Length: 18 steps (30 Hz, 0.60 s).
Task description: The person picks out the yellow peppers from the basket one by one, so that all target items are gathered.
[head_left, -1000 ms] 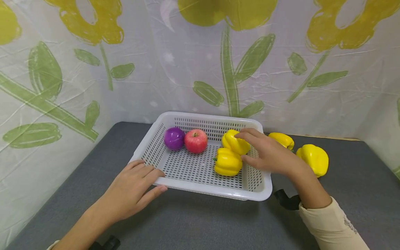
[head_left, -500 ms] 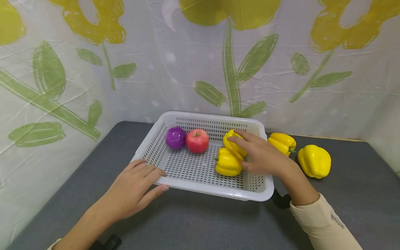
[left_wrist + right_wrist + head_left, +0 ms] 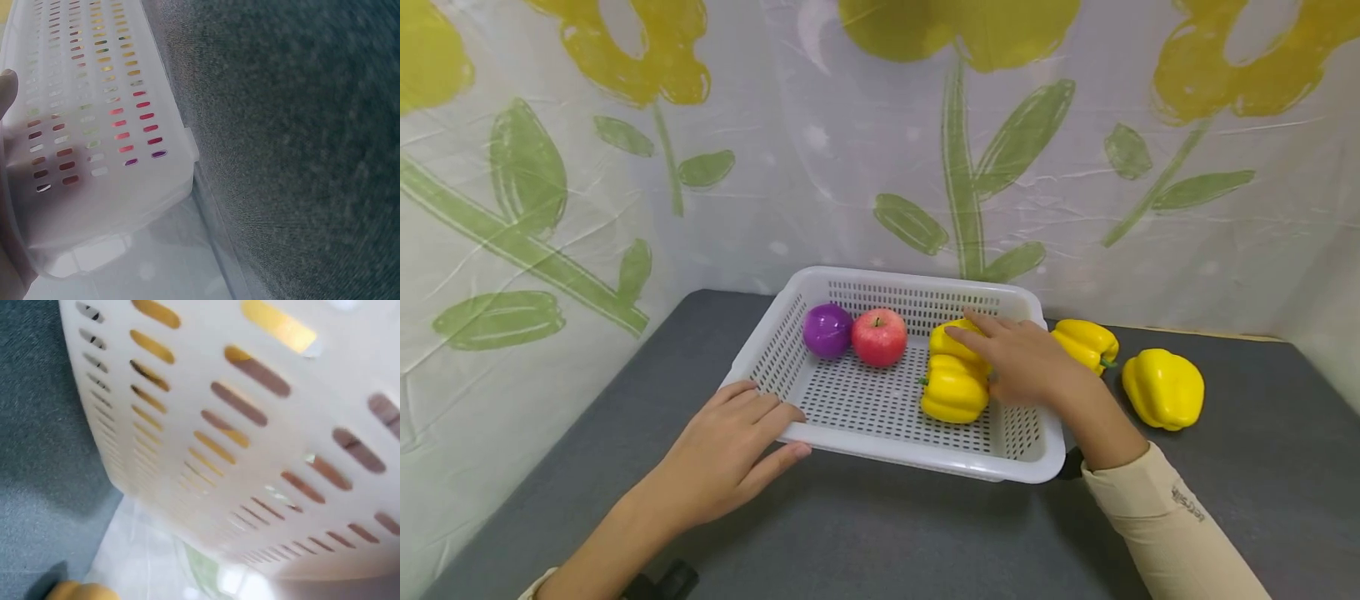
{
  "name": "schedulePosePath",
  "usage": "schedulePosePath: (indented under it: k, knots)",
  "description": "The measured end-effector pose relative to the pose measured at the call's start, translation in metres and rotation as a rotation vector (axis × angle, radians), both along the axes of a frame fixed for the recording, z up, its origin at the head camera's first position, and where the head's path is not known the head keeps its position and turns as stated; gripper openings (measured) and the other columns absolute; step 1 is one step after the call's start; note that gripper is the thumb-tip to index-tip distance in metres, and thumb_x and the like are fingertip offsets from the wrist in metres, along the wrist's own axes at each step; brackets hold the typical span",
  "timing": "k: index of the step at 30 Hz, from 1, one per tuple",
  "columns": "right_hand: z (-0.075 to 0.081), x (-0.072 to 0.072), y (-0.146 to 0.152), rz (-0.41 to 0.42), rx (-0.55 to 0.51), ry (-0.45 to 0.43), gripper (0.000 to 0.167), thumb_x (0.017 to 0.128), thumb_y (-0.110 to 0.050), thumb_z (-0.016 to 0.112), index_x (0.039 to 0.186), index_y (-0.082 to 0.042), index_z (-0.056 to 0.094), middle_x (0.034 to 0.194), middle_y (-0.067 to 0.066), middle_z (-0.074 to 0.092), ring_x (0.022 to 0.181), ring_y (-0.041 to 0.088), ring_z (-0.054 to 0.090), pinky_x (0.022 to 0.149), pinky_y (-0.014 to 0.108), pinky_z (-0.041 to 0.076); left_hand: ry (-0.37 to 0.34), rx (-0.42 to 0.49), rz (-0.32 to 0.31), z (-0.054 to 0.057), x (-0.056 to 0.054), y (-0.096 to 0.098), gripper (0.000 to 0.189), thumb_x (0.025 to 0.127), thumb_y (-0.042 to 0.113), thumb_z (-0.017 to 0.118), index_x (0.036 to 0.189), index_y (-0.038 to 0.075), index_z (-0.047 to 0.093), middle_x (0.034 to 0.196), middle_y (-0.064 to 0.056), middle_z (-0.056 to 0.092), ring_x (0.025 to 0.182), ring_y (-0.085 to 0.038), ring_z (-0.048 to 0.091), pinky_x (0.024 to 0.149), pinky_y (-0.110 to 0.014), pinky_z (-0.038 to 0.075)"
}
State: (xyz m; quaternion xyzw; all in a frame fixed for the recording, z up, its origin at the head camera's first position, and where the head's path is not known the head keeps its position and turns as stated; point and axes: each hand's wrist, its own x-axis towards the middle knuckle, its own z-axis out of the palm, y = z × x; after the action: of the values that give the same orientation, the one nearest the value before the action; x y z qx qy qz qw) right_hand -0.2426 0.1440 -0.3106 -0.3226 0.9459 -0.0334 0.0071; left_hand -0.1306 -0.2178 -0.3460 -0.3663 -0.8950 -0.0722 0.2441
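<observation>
A white perforated plastic basket sits on the dark table. My left hand grips its front left corner, fingers over the rim and thumb along the front. In the left wrist view the fingers show through the holes of the basket wall. Over the basket's right side, my right hand lays extended fingers on the back yellow bell pepper; its thumb is mostly hidden. A second yellow bell pepper sits right in front of that one. At the basket's back left are a purple ball-shaped fruit and a red apple.
Two more yellow bell peppers stand on the table right of the basket, one near the rim and one farther right. Behind the table hangs a white cloth printed with yellow flowers and green leaves.
My right hand has moved left and farther over the back bell pepper, which has shifted slightly left and turned. My left hand keeps its hold on the basket corner.
</observation>
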Motion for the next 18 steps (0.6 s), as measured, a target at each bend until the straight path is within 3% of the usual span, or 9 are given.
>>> schedulePosePath:
  k: [7,14,18]
  knots:
    - [0.0001,-0.0005,-0.0028,-0.017,-0.005,0.062,0.077,0.075,-0.010,0.085,0.145,-0.013,0.053,0.135,0.017,0.053,0.116,0.039,0.053,0.098,0.056,0.046,0.001,0.004,-0.002,0.0004,-0.0017,-0.0001,0.043,0.105,0.052,0.042,0.106,0.016,0.063,0.095,0.006,0.061,0.090,-0.015,0.058,0.101,-0.046,0.038]
    - [-0.0020,-0.0004,-0.0042,-0.001,0.000,0.047,0.064,0.078,-0.022,0.085,0.136,-0.014,0.062,0.136,0.017,0.057,0.120,0.040,0.054,0.102,0.061,0.040,0.008,0.009,-0.009,0.0007,-0.0020,-0.0007,0.043,0.105,0.052,0.042,0.106,0.015,0.063,0.094,0.005,0.062,0.088,-0.015,0.058,0.099,-0.046,0.039]
    - [-0.0045,0.0009,-0.0041,0.004,-0.008,0.040,0.066,0.076,-0.025,0.087,0.135,-0.012,0.062,0.120,0.012,0.065,0.104,0.033,0.059,0.096,0.055,0.044,0.003,0.011,-0.011,-0.0005,-0.0017,-0.0007,0.041,0.105,0.051,0.043,0.106,0.015,0.064,0.095,0.006,0.062,0.088,-0.015,0.058,0.099,-0.046,0.040]
